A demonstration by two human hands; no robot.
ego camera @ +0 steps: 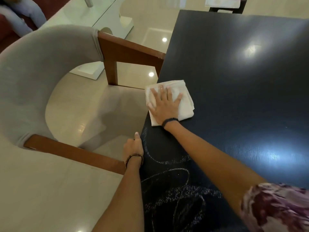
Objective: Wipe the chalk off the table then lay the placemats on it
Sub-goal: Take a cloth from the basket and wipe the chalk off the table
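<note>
A dark table [242,77] is seen from above, with a person's two bare arms reaching over its left edge. A folded white cloth [183,102] is pressed flat against the table by the right hand [164,105], fingers spread straight, grip released. The left hand [133,146] is curled over the table's edge, apparently gripping it for support. White chalk scribbles [173,195] remain on the near part, between the arms. The wiping step appears to be under way; next, the cloth would likely need drawing back across the scribbles. No placemats can be identified with certainty.
</note>
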